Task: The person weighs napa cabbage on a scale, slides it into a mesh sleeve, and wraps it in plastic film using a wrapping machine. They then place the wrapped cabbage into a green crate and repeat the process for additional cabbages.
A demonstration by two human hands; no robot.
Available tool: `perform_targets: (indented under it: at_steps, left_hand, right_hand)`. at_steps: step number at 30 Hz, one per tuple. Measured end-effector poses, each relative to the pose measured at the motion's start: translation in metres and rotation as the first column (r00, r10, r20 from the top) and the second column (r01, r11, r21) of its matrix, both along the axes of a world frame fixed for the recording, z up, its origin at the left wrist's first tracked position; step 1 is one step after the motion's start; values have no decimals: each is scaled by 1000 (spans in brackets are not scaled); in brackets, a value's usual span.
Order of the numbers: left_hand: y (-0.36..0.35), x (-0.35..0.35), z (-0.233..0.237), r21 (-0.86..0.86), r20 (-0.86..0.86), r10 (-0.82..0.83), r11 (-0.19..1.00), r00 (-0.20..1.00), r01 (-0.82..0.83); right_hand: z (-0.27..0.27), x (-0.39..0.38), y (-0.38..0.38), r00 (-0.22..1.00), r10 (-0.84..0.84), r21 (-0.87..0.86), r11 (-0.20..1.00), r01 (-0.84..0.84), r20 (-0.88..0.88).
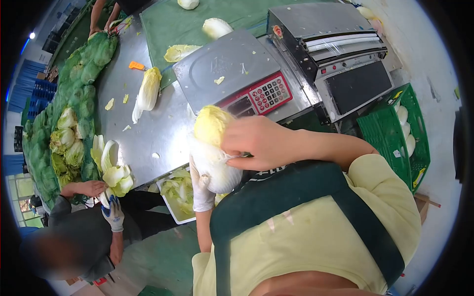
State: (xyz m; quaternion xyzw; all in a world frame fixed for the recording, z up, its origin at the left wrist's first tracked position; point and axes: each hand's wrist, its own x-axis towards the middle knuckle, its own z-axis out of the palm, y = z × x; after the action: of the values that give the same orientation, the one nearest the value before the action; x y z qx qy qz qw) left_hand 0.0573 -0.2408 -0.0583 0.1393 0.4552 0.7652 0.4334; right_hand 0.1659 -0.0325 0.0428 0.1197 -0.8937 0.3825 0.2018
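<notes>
A napa cabbage point(213, 153), yellow at its leafy top and white toward the base, is held in front of my chest. My left hand point(200, 187), in a white glove, supports it from the left and beneath; most of its fingers are hidden behind the cabbage. Bare and with fingers curled, my right hand point(256, 142) grips the cabbage's right side. Just beyond is a scale point(222, 69) with a red keypad panel and leaf scraps on its plate. Another napa cabbage point(148, 91) lies on the metal table point(118, 118), beside an orange-handled tool point(136, 65).
A wrapping machine point(340, 54) stands right of the scale, above a green crate point(419, 133) holding cabbages. Green net sacks point(81, 64) line the left. A co-worker's gloved hand point(114, 215) works at lower left, near a white bin point(173, 209) of leaves. Another person's hands point(96, 29) reach in at the top.
</notes>
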Motion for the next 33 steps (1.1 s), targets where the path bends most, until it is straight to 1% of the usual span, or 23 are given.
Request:
perform_targets:
  at_steps: [1, 2, 3, 6, 9, 11, 12, 13, 15, 16, 17, 18, 19, 20, 21, 22, 23, 24, 26, 27, 30, 32, 33]
  left_hand:
    - [-1, 1, 2, -27, -48, -9, 1000, 999, 8]
    - [-2, 1, 3, -56, -97, -20, 998, 995, 15]
    - [-3, 1, 6, -86, -147, -35, 996, 989, 22]
    - [-9, 9, 13, -160, -88, -71, 986, 994, 56]
    - [-6, 11, 25, -183, -212, -138, 978, 967, 99]
    - [1, 10, 33, -141, -308, -159, 983, 938, 121]
    - [6, 8, 34, -117, -355, -167, 984, 920, 133]
    - [4, 8, 26, -99, -375, -134, 990, 917, 104]
    - [3, 13, 19, -113, -354, -116, 990, 928, 81]
    - [2, 15, 18, -120, -346, -103, 991, 932, 65]
    - [1, 16, 20, -193, -385, -168, 976, 908, 99]
    - [0, 14, 24, -264, -438, -202, 960, 876, 90]
    - [0, 17, 23, -268, -505, -173, 963, 846, 37]
    - [3, 17, 31, -324, -554, -220, 945, 803, 36]
    - [5, 16, 22, -329, -545, -245, 942, 802, 64]
    - [11, 19, 30, -262, -513, -198, 963, 835, 67]
    - [14, 20, 25, -204, -471, -173, 975, 865, 84]
    - [16, 20, 22, -181, -488, -158, 980, 859, 77]
    - [23, 30, 18, -77, -278, -83, 995, 957, 64]
    - [27, 32, 13, -60, -264, -61, 997, 963, 47]
    - [36, 34, 5, -17, -227, -14, 1000, 974, 11]
    - [46, 40, 11, -7, -196, 9, 1000, 981, -10]
    - [51, 43, 21, -1, -129, 12, 1000, 992, -12]
  right_hand:
    - [6, 3, 2, 978, 65, -86, 995, -49, 197]
    - [17, 6, 4, 915, 142, -179, 981, -78, 378]
    - [27, 7, 5, 814, 227, -276, 957, -85, 535]
    - [47, 7, 5, 834, 240, -426, 905, -7, 497]
    - [44, 9, 5, 876, 215, -437, 899, -5, 431]
    - [42, 12, 15, 950, 102, -675, 726, 133, 297]
    - [38, 16, 27, 968, 21, -748, 639, 179, 249]
    - [34, 20, 39, 978, -66, -812, 547, 203, 199]
    - [20, 38, 68, 958, -251, -880, 414, 233, 136]
    - [20, 44, 67, 928, -271, -792, 491, 362, 257]
    - [22, 46, 59, 887, -294, -682, 567, 462, 357]
    - [24, 40, 52, 852, -304, -559, 652, 512, 425]
    - [14, 35, 45, 850, -318, -433, 753, 496, 420]
    - [2, 32, 36, 858, -325, -301, 838, 456, 398]
    - [-1, 31, 28, 832, -349, -252, 839, 482, 432]
    - [-10, 30, 26, 830, -440, -192, 832, 521, 342]
    - [-14, 28, 33, 870, -442, -179, 858, 481, 221]
    - [-11, 26, 38, 886, -451, -166, 870, 464, 109]
    - [7, 21, 39, 903, -424, -144, 892, 429, 68]
    - [11, 21, 41, 908, -416, -126, 899, 420, 51]
    - [8, 26, 41, 891, -306, -358, 834, 420, 334]
    - [12, 27, 58, 907, -189, -457, 814, 359, 376]
    - [13, 31, 67, 906, -129, -505, 794, 337, 402]
